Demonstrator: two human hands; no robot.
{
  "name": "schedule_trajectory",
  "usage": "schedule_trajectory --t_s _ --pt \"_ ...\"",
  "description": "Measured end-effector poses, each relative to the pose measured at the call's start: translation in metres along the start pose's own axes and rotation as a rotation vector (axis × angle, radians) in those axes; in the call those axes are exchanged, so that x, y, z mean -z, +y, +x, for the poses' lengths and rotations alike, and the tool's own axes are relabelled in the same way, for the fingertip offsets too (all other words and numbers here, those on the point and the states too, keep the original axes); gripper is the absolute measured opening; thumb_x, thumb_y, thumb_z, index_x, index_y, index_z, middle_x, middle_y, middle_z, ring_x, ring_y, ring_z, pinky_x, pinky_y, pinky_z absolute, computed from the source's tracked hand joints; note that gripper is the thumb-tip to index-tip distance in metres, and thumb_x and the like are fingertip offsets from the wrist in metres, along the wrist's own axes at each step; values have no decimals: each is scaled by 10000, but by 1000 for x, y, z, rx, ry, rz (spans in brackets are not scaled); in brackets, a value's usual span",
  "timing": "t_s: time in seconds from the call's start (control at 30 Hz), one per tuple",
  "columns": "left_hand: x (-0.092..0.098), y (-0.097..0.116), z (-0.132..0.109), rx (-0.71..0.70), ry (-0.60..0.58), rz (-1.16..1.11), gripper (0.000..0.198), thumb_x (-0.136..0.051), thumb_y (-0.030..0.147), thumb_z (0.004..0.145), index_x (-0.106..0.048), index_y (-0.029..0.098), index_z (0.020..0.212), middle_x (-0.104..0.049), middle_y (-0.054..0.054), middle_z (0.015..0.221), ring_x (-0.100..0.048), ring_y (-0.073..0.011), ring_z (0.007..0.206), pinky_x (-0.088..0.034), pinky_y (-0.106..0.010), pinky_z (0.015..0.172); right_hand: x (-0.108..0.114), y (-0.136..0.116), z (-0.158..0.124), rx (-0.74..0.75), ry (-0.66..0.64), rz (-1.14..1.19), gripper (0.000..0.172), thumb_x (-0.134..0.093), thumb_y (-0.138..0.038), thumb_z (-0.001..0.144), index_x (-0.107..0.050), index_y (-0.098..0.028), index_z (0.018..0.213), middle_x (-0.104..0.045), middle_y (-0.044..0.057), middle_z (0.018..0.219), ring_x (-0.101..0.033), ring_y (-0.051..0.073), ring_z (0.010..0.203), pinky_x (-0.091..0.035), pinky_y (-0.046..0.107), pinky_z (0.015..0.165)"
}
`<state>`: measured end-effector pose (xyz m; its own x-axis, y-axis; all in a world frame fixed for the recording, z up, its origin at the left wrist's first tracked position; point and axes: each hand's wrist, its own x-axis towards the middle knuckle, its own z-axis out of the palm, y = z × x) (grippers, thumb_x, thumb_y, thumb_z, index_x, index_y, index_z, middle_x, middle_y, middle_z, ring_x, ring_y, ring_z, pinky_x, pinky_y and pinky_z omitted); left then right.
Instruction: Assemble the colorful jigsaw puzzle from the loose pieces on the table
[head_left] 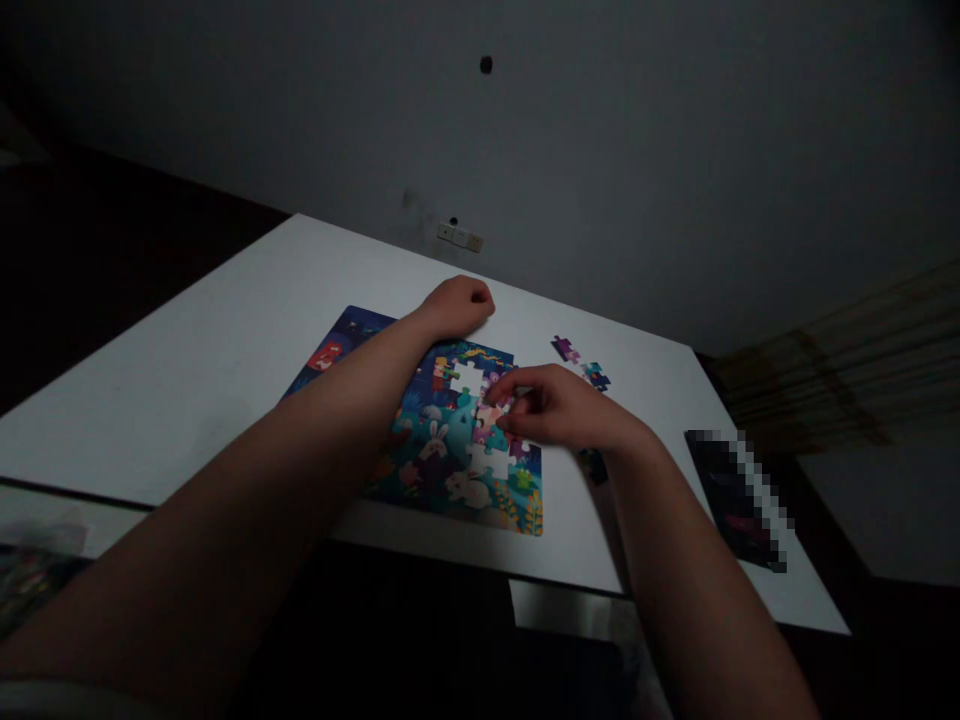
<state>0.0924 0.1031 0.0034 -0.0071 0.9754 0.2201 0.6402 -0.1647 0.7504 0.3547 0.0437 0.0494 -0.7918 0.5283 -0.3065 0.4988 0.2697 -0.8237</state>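
Observation:
A colourful jigsaw puzzle (435, 440) with rabbits on a dark blue scene lies on the white table (187, 370), with white gaps in its middle. My left hand (457, 307) rests in a loose fist on the table, just past the puzzle's far edge, with my forearm lying across the puzzle. My right hand (555, 405) curls over the puzzle's right side, fingertips at a gap. Whether those fingers pinch a piece is hidden. Loose pieces, one purple (566, 349) and one teal (596, 376), lie to the right, and a dark piece (592, 465) sits under my right wrist.
A long dark box or card (736, 500), pixelated, lies near the table's right edge. A wall switch plate (459, 236) sits behind the table's far edge. A blurred bag (37, 570) shows low at the left, beyond the table's near edge.

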Motion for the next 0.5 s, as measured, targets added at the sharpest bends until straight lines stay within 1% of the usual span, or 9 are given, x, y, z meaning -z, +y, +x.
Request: schedule_trajectory --t_s 0.17,0.23,0.3,0.37,0.43,0.5 --pt "-1 0 1 9 8 -40 74 -724 204 879 -793 213 854 -809 -82 925 -701 -273 926 -523 -403 915 -2 -2 0 -25 16 8 363 -913 -293 824 -821 -248 1172 -703 -22 736 -604 171 631 -480 299 576" --pt "0 0 0 14 5 -49 64 -731 208 871 -791 217 851 -812 -78 925 -706 -277 940 -526 -400 919 -3 -4 1 -9 41 32 379 -913 -269 800 -810 -246 1164 -726 -12 790 -612 164 646 -492 296 587" --pt "0 1 0 10 2 -47 65 -730 207 875 -790 216 852 -815 -80 924 -710 -278 939 -528 -401 918 -4 -5 2 43 76 86 374 -911 -259 776 -804 -237 1134 -789 30 929 -662 166 711 -540 304 641" --pt "0 1 0 7 4 -35 74 -726 204 883 -792 215 850 -818 -83 926 -714 -279 940 -531 -405 918 -4 -7 3 102 109 143 345 -904 -280 778 -802 -231 1104 -830 72 1058 -727 187 816 -599 330 736" --pt "0 1 0 8 5 -26 79 -728 207 886 -801 215 856 -824 -85 937 -719 -283 956 -537 -405 927 -3 -8 3 132 131 177 324 -890 -310 808 -800 -236 1110 -851 88 1105 -773 215 909 -638 366 826" --pt "0 1 0 12 2 -26 84 -731 214 881 -815 213 870 -831 -89 948 -726 -287 974 -544 -403 938 -3 -7 3 133 140 193 328 -876 -320 842 -798 -240 1150 -865 93 1138 -798 231 960 -658 396 882"
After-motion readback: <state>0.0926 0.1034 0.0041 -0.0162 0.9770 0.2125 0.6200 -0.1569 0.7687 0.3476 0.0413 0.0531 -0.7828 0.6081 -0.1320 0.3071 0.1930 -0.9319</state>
